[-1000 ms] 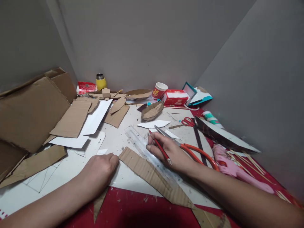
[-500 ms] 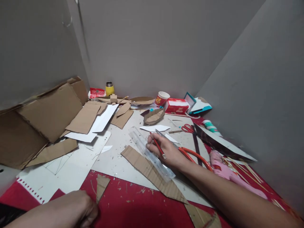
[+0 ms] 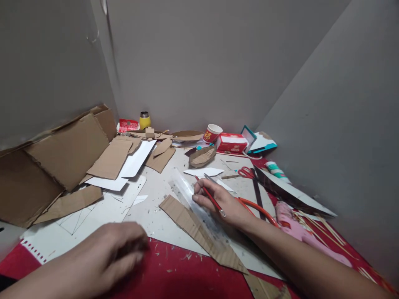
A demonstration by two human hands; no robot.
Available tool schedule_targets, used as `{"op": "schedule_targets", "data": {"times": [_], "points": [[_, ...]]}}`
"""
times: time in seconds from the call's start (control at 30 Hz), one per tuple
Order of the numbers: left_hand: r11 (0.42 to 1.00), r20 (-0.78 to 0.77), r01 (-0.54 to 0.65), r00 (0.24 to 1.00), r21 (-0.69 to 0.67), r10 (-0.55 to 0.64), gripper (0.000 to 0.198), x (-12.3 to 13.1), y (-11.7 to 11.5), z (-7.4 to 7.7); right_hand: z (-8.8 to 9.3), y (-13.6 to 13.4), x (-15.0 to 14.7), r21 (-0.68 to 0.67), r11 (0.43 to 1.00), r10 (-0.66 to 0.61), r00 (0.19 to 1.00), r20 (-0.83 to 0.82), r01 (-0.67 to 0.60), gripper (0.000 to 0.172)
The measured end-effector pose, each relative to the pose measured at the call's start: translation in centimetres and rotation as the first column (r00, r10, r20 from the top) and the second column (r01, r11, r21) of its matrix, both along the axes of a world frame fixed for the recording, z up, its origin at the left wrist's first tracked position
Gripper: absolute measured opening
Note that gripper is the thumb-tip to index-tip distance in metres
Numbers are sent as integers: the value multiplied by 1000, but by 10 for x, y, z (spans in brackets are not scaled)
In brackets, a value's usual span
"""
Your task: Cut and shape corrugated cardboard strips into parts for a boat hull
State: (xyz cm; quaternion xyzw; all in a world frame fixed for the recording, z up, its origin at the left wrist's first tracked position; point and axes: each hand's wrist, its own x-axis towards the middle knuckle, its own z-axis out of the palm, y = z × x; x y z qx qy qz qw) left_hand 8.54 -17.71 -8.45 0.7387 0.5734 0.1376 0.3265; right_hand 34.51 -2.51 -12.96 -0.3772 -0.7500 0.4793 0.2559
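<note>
My right hand [image 3: 218, 201] is closed around a red pencil [image 3: 214, 200], its point toward the upper left and its blunt end toward me. Under that hand lies a clear ruler [image 3: 183, 185], slanting over a long cardboard strip [image 3: 187, 224] with a pointed near end. My left hand [image 3: 121, 255], somewhat blurred, is above the near edge of the boards; its fingers curl loosely, with the thumb apart and nothing visible between them. Close behind my right hand are a white paper shape [image 3: 203, 172] and a blade tip of orange-handled scissors [image 3: 260, 207].
Cardboard pieces [image 3: 109, 158] and a large folded carton [image 3: 68, 149] crowd the left. A boat-shaped cardboard piece [image 3: 202, 156], paper cup [image 3: 213, 133] and red tissue pack [image 3: 231, 143] stand at the back. Red scissors [image 3: 246, 172] and a pink glue gun [image 3: 307, 234] lie right.
My left hand has moved up and right from the near edge, its fingers loosening; it now covers where the small cardboard triangle lay. My right hand stays nearly in place with the pencil.
</note>
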Motion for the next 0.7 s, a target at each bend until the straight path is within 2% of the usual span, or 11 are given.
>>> {"op": "schedule_targets", "data": {"times": [0.07,0.13,0.17,0.27,0.4,0.57,0.7], "points": [[991,-100,104,990,78,-96,28,7,20,-6,4,1,2,-11,1000,0,1000,-15,-1,18],[963,-205,232,958,138,-202,39,22,35,-19,9,4,6,-17,999,-32,998,-47,31,19],[946,-256,297,932,130,-257,46,30,41,-27,12,5,8,-19,998,-54,996,-64,53,20],[919,-359,393,858,-5,-368,74,51,53,-46,21,10,14,-31,991,-131,986,-103,128,23],[901,-349,424,834,-87,-427,87,56,62,-55,26,16,20,-129,972,-216,960,-181,194,25],[897,-318,441,847,-26,-425,80,39,75,-61,18,18,19,-169,963,-242,952,-187,211,24],[898,-317,437,859,48,-401,84,28,88,-69,17,14,14,-178,961,-234,964,-126,211,21]]}}
